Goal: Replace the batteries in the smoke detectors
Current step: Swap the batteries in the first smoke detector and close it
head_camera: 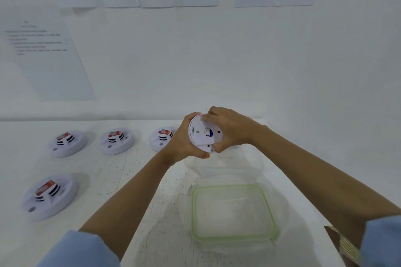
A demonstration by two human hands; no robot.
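Note:
I hold a round white smoke detector (200, 134) up above the table with its flat back plate facing me. My left hand (184, 143) grips its left rim and underside. My right hand (227, 130) curls over its right side, fingertips on the top and bottom edges of the back plate. Several more white smoke detectors lie on the table to the left, each with a red-labelled battery on top: one at the far left back (67, 143), one beside it (117, 140), one partly behind my left hand (161, 137), and one nearer me (48, 196).
A clear plastic container (230, 158) sits just below my hands. Its green-rimmed lid (233, 212) lies nearer me on the white table (130, 180). A cardboard edge (345, 247) shows at the bottom right. Printed sheets hang on the white wall (195, 60) behind.

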